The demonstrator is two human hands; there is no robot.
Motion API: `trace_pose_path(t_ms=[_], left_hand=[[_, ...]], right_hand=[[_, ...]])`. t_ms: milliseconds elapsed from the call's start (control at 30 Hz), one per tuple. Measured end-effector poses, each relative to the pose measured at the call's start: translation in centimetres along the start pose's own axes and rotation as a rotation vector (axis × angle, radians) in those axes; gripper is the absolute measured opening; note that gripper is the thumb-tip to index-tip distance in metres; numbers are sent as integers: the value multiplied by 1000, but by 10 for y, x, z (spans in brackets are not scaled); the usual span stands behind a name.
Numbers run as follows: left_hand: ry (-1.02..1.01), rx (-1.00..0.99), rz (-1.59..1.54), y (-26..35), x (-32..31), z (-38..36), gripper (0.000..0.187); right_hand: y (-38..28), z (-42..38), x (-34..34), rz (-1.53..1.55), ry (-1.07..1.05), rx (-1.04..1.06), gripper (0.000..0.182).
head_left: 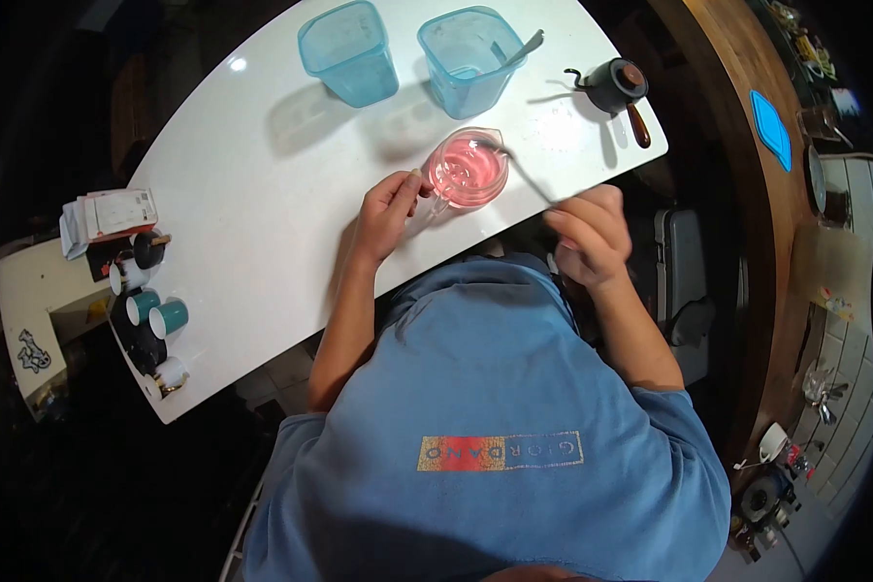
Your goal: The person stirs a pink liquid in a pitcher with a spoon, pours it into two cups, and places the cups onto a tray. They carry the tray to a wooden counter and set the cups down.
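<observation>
My left hand (388, 215) is closed at the near-left side of a clear glass jug (468, 169), by its handle. The jug stands on the white table and contains pink liquid. A thin long-handled spoon (532, 178) is pinched in my right hand (592, 236), which is slightly blurred. Its far end reaches over the rim into the jug, so the tip is hard to make out. Behind the jug are two translucent blue containers (349, 58); the right-hand one (468, 63) has a utensil (526, 48) leaning out of it.
A black gooseneck kettle (615, 85) with a wooden handle stands near the table's right end. Several mugs (169, 317) and boxes (116, 215) are grouped at the left. On the wooden counter to the right lies a blue lid (771, 130). The table (252, 252) has a curved far edge.
</observation>
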State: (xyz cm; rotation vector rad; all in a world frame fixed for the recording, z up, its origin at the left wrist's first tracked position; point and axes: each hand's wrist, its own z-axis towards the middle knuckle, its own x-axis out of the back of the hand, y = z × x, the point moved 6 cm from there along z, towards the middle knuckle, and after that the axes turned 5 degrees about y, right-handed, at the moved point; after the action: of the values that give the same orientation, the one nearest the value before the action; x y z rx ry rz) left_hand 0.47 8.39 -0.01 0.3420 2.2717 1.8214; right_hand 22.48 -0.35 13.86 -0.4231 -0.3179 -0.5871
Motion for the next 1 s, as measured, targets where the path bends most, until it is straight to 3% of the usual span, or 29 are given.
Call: trace_pose_path(t_ms=[67,133,200,267,333,400,467,533,600,733,1000], left_hand=[[20,17,7,1,1,2,32],[15,10,2,4,-2,6,32],[5,12,9,4,-2,5,32],[17,7,-4,5,-3,8,32],[21,7,-6,6,-3,11,32],[29,22,-3,5,-4,8,32],[65,43,-34,4,-6,10,30],[70,40,-17,6,-10,10,31],[82,42,2,6,-13,10,31],[103,27,-26,4,-15,10,31],[174,59,-26,1,-15,-7,22]], right_hand=[[0,-6,-3,-57,-58,-21,13],[-2,-13,15,-20,214,-91,10],[1,-31,15,-9,229,-178,10],[17,-60,33,109,530,-429,14],[26,-76,60,132,773,-545,24],[43,-98,88,115,1171,-822,26],[62,-111,108,145,1291,-917,29],[94,-135,118,152,1271,-933,28],[127,-157,114,95,1185,-1130,27],[169,-168,99,16,1022,-1191,24],[203,-178,79,12,937,-1284,27]])
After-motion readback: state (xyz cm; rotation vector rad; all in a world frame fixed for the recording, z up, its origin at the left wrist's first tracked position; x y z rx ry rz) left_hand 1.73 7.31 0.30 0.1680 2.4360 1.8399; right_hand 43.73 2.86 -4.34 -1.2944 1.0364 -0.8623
